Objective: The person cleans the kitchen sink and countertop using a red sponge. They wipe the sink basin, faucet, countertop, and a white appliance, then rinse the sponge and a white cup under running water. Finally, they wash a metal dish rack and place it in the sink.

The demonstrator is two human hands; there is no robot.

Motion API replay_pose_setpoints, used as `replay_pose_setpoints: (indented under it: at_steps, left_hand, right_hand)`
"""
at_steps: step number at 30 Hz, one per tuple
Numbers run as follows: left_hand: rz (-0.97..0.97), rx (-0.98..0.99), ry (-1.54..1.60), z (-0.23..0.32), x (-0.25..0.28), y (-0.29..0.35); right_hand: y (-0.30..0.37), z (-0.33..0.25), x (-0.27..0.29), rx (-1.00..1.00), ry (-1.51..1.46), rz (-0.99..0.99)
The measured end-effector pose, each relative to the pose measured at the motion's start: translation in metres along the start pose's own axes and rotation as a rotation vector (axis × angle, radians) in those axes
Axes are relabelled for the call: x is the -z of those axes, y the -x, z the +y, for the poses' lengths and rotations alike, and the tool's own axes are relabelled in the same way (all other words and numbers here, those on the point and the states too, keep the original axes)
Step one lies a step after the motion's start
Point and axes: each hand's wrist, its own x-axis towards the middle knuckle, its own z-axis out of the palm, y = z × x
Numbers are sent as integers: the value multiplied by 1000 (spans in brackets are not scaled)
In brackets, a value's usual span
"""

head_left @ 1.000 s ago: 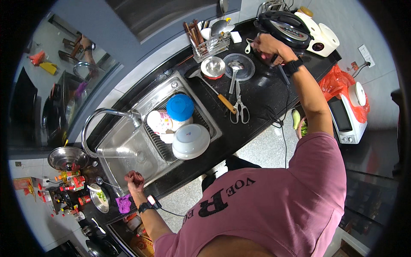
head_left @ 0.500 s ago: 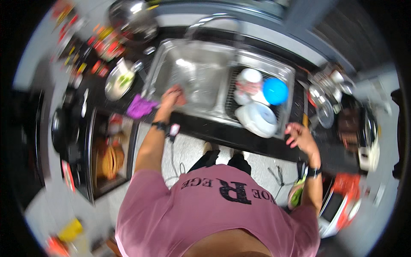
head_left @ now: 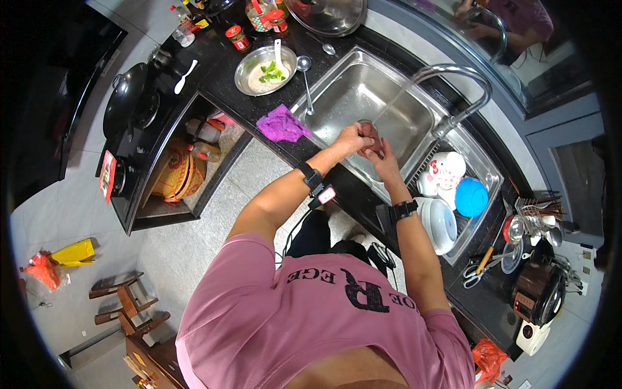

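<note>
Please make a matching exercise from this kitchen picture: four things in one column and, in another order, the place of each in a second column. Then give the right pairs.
Things
1. purple cloth
2. blue bowl
3. scissors
4. black wok

Places
A. on the stove, far left
B. on the counter edge, left of the sink basin
C. in the drying rack, right of the basin
D. on the dark counter, right of the rack, near the rice cooker

Pairs: 1-B, 2-C, 3-D, 4-A

Bright, sharp; perhaps rim-warped fisheye.
</note>
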Motion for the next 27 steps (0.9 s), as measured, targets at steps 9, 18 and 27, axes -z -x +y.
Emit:
replay_pose_setpoints:
  at_steps: [9, 18, 27]
  left_hand:
    - [306, -632, -989, 39, 198, -88]
    - [70, -541, -1551, 19, 367, -195]
    - [-107, -737, -1838, 18, 399, -195]
  right_hand:
    - [-44, 34, -31, -108, -189, 206]
    - [-22, 41, -64, -319, -332, 286]
    - [-28, 22, -80, -366, -370, 325]
